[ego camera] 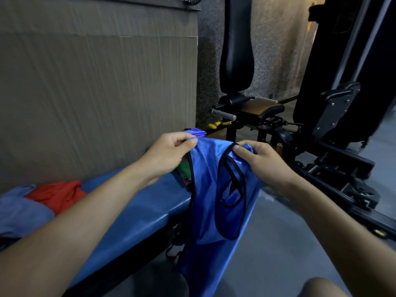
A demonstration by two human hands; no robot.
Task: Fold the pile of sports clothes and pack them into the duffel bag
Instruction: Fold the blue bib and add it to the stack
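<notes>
A shiny blue sports vest (214,200) with black trim hangs off the end of the blue padded bench (150,211). My left hand (171,155) pinches its top left shoulder, and my right hand (263,159) pinches the top right shoulder by the black-edged neck opening. Beyond my left hand a folded blue piece (196,132) lies on the bench end, and a bit of green cloth (183,169) shows under my left wrist. At the near left of the bench lie a red garment (57,196) and a light blue garment (19,209). No duffel bag shows in this frame.
A large cardboard sheet (96,93) stands along the wall behind the bench. A black gym machine (278,116) with seat, levers and frame fills the right side. Grey floor (278,243) lies below the hanging vest. My knee (321,288) shows at the bottom right.
</notes>
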